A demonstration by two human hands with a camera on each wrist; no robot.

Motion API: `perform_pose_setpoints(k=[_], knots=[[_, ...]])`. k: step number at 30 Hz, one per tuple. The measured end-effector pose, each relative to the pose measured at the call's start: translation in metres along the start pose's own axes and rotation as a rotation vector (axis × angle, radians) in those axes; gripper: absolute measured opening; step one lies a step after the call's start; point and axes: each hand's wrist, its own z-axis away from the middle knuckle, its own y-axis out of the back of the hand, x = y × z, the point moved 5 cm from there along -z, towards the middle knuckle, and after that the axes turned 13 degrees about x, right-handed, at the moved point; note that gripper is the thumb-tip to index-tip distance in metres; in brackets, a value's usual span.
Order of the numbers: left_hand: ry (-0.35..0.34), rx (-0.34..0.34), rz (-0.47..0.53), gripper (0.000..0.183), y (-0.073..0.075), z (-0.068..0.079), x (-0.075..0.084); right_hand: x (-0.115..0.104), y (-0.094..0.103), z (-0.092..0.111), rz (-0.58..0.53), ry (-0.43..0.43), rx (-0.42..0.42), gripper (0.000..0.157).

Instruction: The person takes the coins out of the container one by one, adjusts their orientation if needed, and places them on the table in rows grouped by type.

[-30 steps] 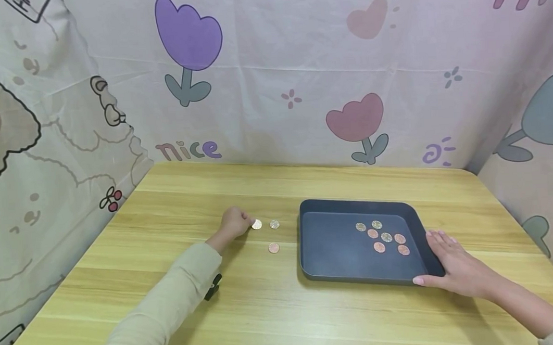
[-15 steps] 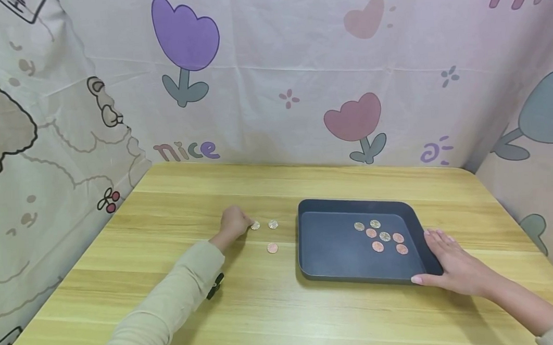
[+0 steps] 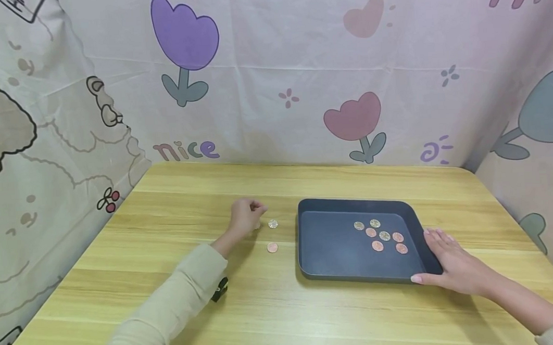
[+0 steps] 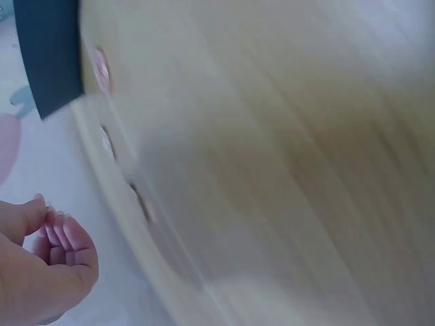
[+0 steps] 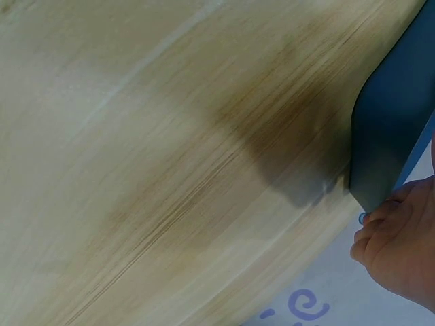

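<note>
Dark tray (image 3: 332, 247) on the wood-grain table (image 3: 265, 308); inside, seven coins (image 3: 385, 235) lie flat, grouped toward its right half — four copper-coloured, three duller yellowish. Right hand (image 3: 460, 267) rests at the tray's near right corner, fingers extended along the side wall, thumb spread to the front edge. Left hand (image 3: 247, 215) is raised just above the table, left of the tray, its thumb and fingertips drawn together; cannot tell whether a coin is between them. Three coins lie outside the tray: a copper-coloured coin (image 3: 272, 247), a pale coin (image 3: 273, 223) and a third coin (image 4: 141, 202). Head view has the third mostly covered by the left hand; left wrist view shows all three — edge-on, blurred — with the tray's corner beyond. Right wrist view adds the tray's outer wall, fingers against it. Printed cloth (image 3: 270, 48) hangs behind the table; a beige sleeve (image 3: 170, 298) crosses its near left part.
</note>
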Motion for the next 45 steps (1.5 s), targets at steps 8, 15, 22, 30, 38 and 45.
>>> perform_pose_setpoints(k=[8,15,22,30,38,45], knots=[[-0.038,-0.006,0.121,0.013,-0.025,0.016,0.027,-0.001,-0.001,0.001,-0.009,0.006,0.009,0.105],[-0.027,-0.039,0.238,0.015,-0.048,0.032,0.051,-0.002,-0.001,0.000,-0.008,0.006,0.013,0.105],[-0.118,-0.087,0.252,0.013,-0.068,0.047,0.074,-0.001,-0.003,0.000,-0.009,0.002,0.015,0.105],[-0.153,-0.130,0.214,0.014,-0.094,0.061,0.091,-0.001,-0.002,0.000,-0.022,-0.021,-0.003,0.106],[-0.137,-0.180,0.201,0.014,-0.121,0.073,0.107,0.000,0.000,0.000,-0.017,-0.017,-0.002,0.106],[-0.134,-0.224,0.133,0.016,-0.147,0.084,0.117,0.000,0.001,-0.001,-0.009,-0.009,0.002,0.106]])
